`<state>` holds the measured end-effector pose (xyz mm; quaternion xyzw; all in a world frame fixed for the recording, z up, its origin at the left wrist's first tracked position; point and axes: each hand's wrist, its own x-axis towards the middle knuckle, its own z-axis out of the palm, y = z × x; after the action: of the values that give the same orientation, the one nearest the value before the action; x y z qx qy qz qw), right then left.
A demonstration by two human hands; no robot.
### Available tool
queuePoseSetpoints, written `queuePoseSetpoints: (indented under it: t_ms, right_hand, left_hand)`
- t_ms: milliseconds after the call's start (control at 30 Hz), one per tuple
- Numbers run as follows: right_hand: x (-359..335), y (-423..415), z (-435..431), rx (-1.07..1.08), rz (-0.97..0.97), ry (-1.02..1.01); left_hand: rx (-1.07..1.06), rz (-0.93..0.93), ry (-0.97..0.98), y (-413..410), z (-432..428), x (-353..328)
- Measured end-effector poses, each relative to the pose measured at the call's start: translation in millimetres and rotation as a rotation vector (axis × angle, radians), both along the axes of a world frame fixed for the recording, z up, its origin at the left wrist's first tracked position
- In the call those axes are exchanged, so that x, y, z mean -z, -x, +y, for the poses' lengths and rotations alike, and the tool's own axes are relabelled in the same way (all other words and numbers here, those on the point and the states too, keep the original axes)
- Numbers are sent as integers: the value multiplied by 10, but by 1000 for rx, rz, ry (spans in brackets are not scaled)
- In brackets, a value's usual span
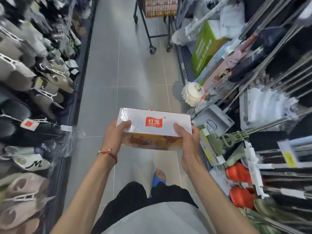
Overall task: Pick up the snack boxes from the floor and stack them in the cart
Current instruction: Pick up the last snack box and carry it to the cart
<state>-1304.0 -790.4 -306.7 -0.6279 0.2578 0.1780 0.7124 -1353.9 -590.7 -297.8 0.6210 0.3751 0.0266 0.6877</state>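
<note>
A grey-tiled shop aisle runs ahead to the cart (158,12). Well short of it, the left hand (116,132) and right hand (185,137) clasp the snack box (154,125) by its ends; film-wrapped, likely slippery, stiff and light.

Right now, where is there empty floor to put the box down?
The grey tiled floor is bare between the slipper racks and the mop shelves, up to the cart. Both sides are crowded; a mop head juts out.
</note>
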Motion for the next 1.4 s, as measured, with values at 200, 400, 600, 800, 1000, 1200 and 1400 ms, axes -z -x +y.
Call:
queuePoseSetpoints:
  t_ms: [200, 400, 600, 800, 1000, 1200, 1400]
  right_hand:
    - [4, -921, 281, -21, -12, 9]
    - [150, -1905, 751, -11, -16, 30]
    - [217, -2999, 1407, 34, -30, 48]
    - [107, -3888, 2043, 50, -97, 61]
    - [33, -4817, 2516, 92, -109, 33]
    - [205, -5924, 3010, 88, -97, 50]
    - [259, -7180, 3473, 101, -51, 45]
  left_hand:
    - [-43, 27, 24, -822, 283, 61]
    - [-22, 44, 54, -1844, 762, 242]
    - [35, 32, 35, -3015, 1453, 285]
    - [103, 12, 12, -4102, 2143, 139]
    - [145, -3, -4, -5138, 2604, 96]
    - [170, 17, -52, -6297, 3067, 209]
    - [169, 66, -66, -7591, 3527, 240]
